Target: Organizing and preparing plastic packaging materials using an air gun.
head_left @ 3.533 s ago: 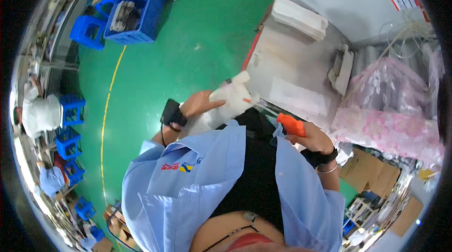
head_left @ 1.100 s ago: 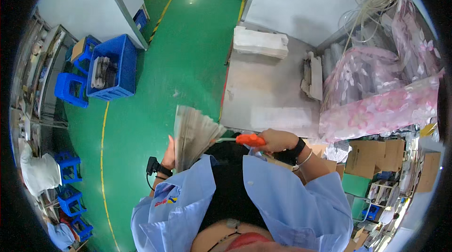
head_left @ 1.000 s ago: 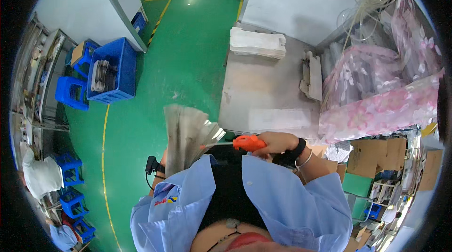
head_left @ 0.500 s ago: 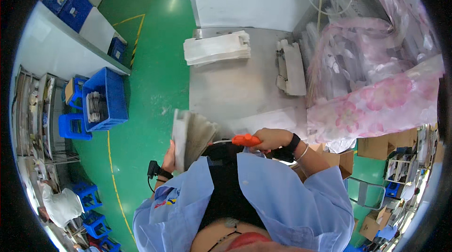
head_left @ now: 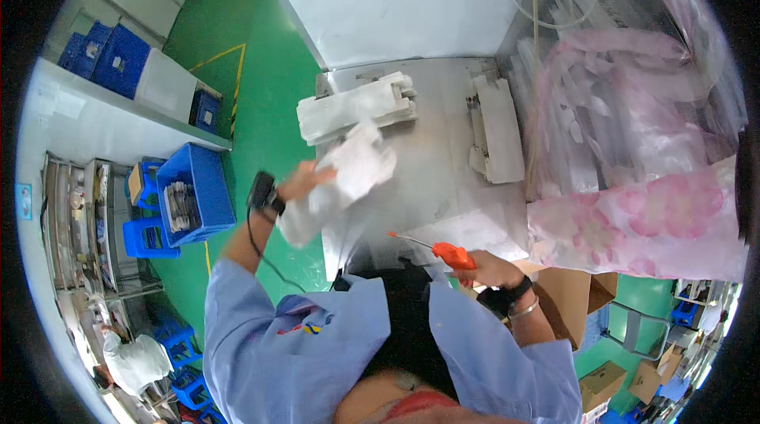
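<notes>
My left hand (head_left: 299,184) grips a bundle of whitish flat pieces (head_left: 362,161) above the left part of the metal table (head_left: 435,159). Motion smears the bundle, so its single pieces cannot be made out. In my right hand (head_left: 497,272), near the table's front edge, is an orange air blow gun (head_left: 453,255) with a thin metal nozzle that points left. Beyond the bundle lies a stack of similar white strips (head_left: 348,114) at the table's back left. Another narrow stack (head_left: 500,131) lies along the right side.
A pink-flowered plastic sheet (head_left: 633,226) borders the table on the right, with clear plastic behind it. A white panel (head_left: 388,4) rises at the back. At left stand a blue crate (head_left: 210,194) and blue stools (head_left: 149,238). Cardboard boxes (head_left: 562,297) sit at lower right.
My left hand has swung the bundle from close to my body forward over the table. My right hand has moved slightly right with the blow gun, whose nozzle now shows clearly.
</notes>
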{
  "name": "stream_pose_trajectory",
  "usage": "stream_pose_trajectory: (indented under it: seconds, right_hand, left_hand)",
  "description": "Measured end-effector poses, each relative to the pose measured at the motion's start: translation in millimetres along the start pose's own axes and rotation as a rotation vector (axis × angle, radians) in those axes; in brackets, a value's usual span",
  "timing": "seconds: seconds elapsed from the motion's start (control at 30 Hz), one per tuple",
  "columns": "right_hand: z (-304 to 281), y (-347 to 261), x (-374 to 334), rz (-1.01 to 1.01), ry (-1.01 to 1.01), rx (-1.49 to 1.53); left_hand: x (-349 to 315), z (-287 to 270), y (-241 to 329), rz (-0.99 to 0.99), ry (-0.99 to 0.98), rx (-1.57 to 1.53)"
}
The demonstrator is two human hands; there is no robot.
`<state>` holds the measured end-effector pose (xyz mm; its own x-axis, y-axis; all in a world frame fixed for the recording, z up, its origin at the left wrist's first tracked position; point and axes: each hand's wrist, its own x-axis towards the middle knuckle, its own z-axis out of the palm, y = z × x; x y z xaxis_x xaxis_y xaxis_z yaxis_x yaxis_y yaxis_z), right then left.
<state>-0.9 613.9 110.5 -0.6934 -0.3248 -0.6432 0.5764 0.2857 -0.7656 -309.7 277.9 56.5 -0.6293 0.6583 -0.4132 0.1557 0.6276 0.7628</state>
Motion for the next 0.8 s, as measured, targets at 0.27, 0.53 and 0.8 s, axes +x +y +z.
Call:
stream_pose_trajectory:
  seconds: [0.27, 0.53, 0.8]
  right_hand:
    - [37.2, 33.6, -32.7, 0.131, 0.229, 0.242]
    - [54.6, 44.7, -21.3, 0.123, 0.339, 0.200]
    - [37.1, 64.7, 6.5, 0.094, 0.301, -0.044]
  left_hand:
    - [216.5, -80.1, 17.9, 0.043, -0.117, 0.350]
    - [197.8, -50.2, 38.1, 0.122, 0.118, 0.917]
    - [195.2, -39.6, 48.8, 0.153, -0.053, 1.170]
